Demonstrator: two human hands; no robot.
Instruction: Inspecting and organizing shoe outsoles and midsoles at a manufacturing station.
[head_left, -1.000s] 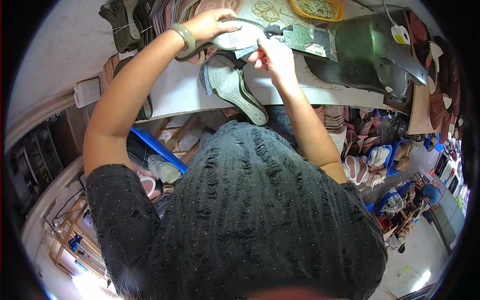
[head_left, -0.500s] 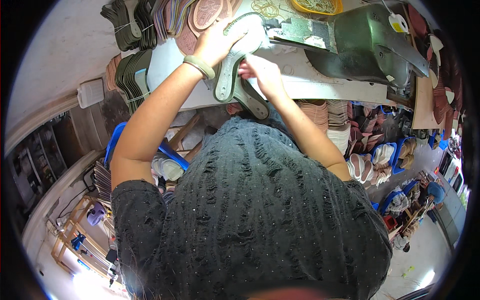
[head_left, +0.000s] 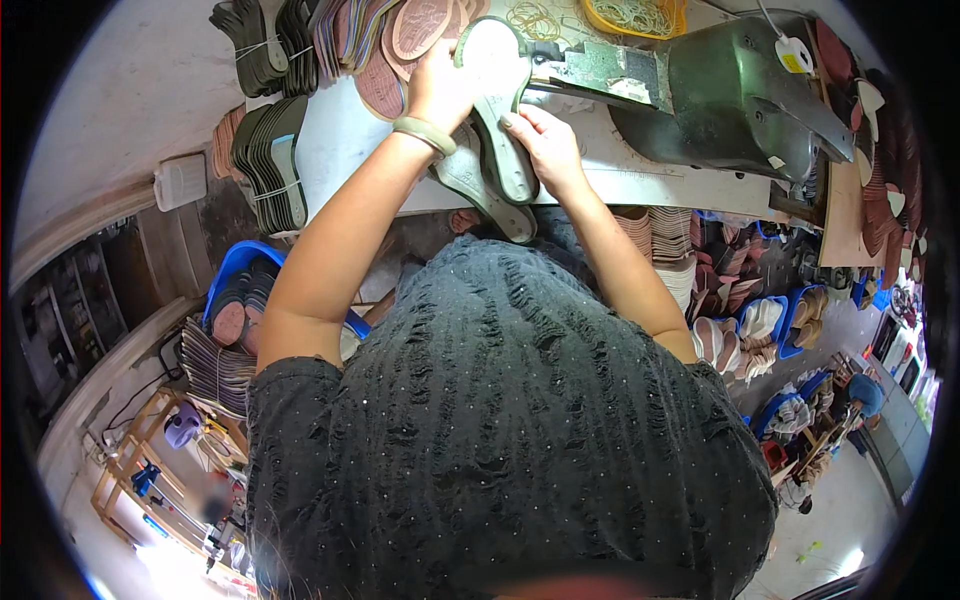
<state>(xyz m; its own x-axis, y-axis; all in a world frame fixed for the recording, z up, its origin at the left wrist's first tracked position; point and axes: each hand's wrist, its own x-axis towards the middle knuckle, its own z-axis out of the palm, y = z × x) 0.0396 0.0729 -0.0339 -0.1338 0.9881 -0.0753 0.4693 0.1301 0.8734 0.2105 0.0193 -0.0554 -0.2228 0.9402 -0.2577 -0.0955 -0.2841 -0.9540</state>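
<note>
A grey-green shoe sole with a dark edge stands between my hands, its broad end away from me beside the machine's narrow arm. My left hand is closed on the left edge of that sole; part of its fingers is hidden. On the opposite side, my right hand pinches the sole's right edge near its narrow middle with thumb and fingers. A second sole lies partly underneath, its heel sticking out over the table's near edge.
Right of the soles sits a dark green machine. A yellow basket of thin bands stands behind. Reddish insoles and tied stacks of dark soles lie at the left. Blue tubs of shoe parts surround the white table.
The upper sole has turned, its heel swinging right, away from the lower one. My left hand has shifted right. My right hand has moved right and now grips the sole's edge.
</note>
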